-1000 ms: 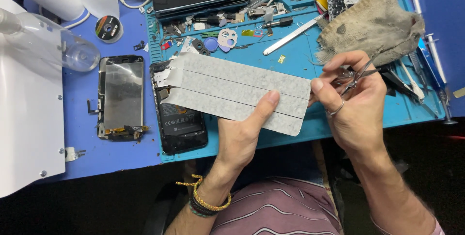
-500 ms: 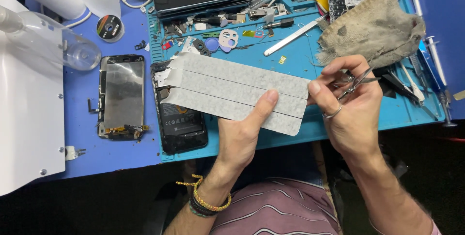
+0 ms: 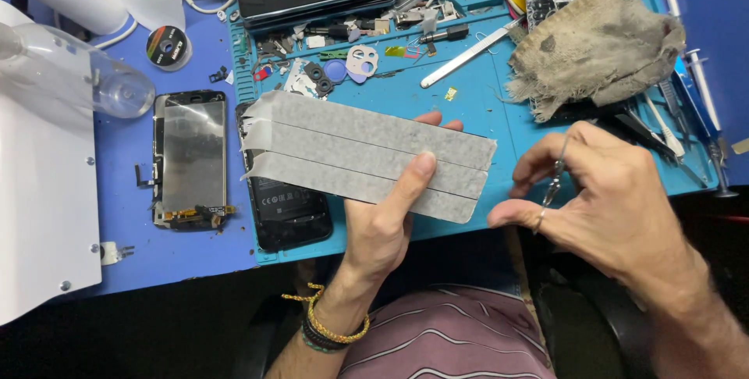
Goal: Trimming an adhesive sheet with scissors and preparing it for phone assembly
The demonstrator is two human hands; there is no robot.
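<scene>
Palm-up, left hand gripping grey strips; right hand pinching scissors.

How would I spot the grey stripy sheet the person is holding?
Start at the teal work mat on the blue table. Above its near edge, the left hand holds up a flat grey sheet of three long strips. Unlike the dark phones beneath, it is pale, speckled and wide.

You are looking at a grubby rag lying on the teal mat, a dismantled phone sitting left.
</scene>
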